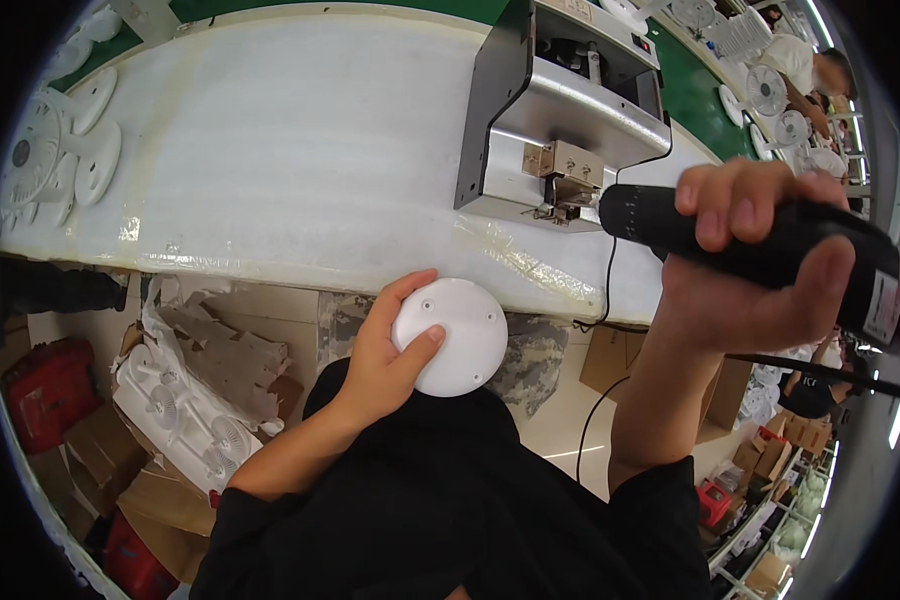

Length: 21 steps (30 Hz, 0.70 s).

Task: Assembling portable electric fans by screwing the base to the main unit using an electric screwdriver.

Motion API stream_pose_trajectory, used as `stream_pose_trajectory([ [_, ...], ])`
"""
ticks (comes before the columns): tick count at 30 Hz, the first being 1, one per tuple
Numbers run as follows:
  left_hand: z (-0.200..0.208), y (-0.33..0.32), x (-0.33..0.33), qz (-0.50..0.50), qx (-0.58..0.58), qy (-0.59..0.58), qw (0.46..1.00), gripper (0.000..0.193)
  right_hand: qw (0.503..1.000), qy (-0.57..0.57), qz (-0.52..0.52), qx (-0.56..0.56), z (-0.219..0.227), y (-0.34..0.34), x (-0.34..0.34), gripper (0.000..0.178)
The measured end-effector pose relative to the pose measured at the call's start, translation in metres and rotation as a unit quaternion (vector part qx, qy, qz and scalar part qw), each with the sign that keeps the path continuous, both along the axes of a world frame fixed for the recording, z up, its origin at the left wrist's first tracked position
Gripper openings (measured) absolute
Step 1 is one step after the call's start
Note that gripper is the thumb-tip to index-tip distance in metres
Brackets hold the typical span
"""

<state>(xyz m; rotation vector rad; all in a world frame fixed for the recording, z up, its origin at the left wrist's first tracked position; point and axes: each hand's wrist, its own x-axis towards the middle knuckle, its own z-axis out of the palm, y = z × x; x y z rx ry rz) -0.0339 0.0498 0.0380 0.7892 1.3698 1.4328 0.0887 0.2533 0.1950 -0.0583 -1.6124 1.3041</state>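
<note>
My left hand grips a white round fan base by its left side, thumb lying across its face. Three small holes or screw spots show near the disc's rim. It is over my lap, just off the front edge of the table. My right hand is wrapped round a black corded power screwdriver, raised at the right with its front end pointing left. That front end is close to the metal block of a grey and black screw feeder on the table; the bit cannot be made out.
The white-covered worktable has tape along its front edge. White fans stand at its left end. A torn carton with small white fans lies below left, near a red crate. People and more fans are at far right.
</note>
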Motion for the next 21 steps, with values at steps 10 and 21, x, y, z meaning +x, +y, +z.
stream_pose_trajectory([
  [10,-0.004,-0.004,0.005,0.002,-0.014,-0.036,0.999,0.053,0.996,-0.005,0.057,-0.067,0.01,-0.014,0.027,0.05],
  [21,-0.001,0.0,0.001,-0.001,0.003,0.004,1.0,0.049,0.996,0.022,-0.047,-0.066,0.001,-0.013,0.038,0.048],
])
